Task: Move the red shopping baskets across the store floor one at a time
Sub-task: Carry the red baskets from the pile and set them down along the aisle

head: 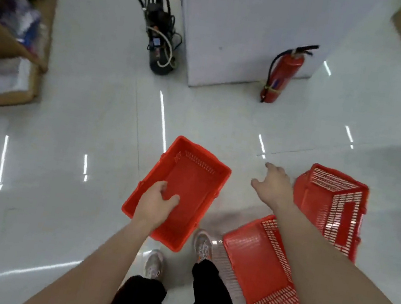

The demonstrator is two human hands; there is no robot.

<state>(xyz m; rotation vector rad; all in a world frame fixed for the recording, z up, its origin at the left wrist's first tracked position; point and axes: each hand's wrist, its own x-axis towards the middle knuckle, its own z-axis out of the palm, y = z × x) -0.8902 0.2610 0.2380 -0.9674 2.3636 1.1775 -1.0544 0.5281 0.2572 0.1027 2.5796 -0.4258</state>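
Gripping the red slotted plastic shopping basket (198, 177), left hand (157, 205) curls fingers over its rim; right hand (275, 186) spread, empty, another red mesh basket (334, 205) beside its fingers. Keep it level.

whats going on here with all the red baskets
A person is shifting red shopping baskets on a shop floor. The left hand grips the near rim of the first basket, which is empty, with its fingers curled inside. The right hand is open and holds nothing, stretched out beside the second basket, which lies on its side. The third basket lies by the right shoe.
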